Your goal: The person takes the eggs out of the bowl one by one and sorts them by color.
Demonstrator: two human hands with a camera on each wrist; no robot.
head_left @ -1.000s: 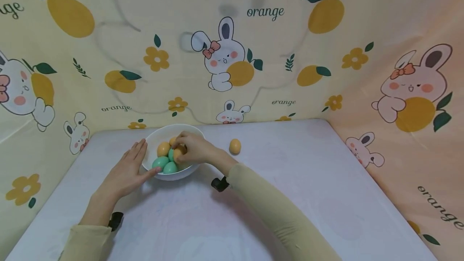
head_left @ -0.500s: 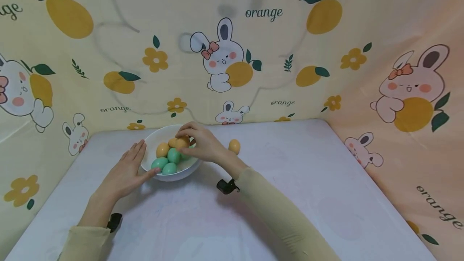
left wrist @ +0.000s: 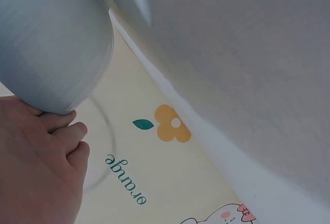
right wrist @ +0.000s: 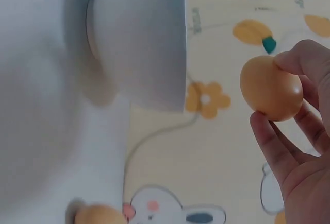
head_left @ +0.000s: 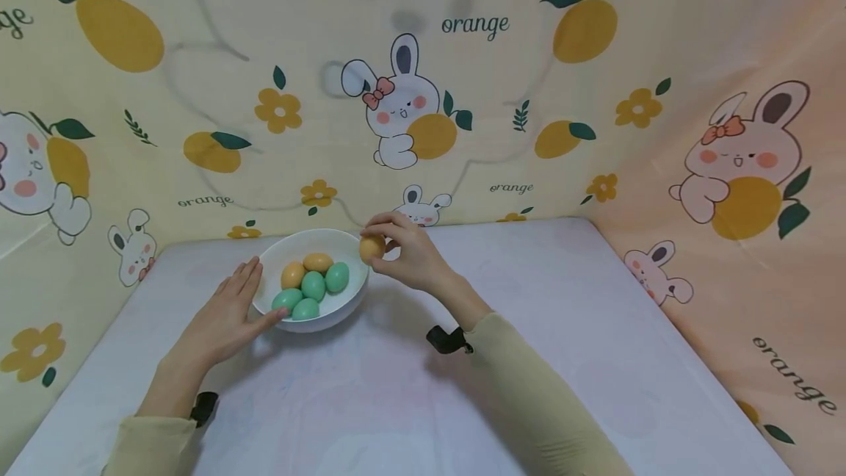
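Note:
A white bowl [head_left: 355, 298] holds two tan eggs [head_left: 293, 275] and several green eggs [head_left: 337, 278]. My left hand [head_left: 221, 322] rests against the bowl's left side, fingers extended along the outer wall and thumb at the front rim. In the left wrist view, the fingertips of the left hand [left wrist: 44, 157] touch the bowl's outside. Just over the right rim, my right hand [head_left: 416, 255] pinches another tan egg [head_left: 371, 249] between thumb and fingers. The right wrist view shows this egg [right wrist: 271, 87] raised and apart from the bowl [right wrist: 142, 38].
One more tan egg [right wrist: 100, 214] lies on the white-covered table [head_left: 529, 329], cut off at the lower edge of the right wrist view; the right hand hides it in the head view. A printed cloth backdrop [head_left: 277, 13] stands behind and beside the table.
My right hand has lifted the tan egg out from among the others and moved it right, to the bowl's rim. The left hand stays at the bowl.

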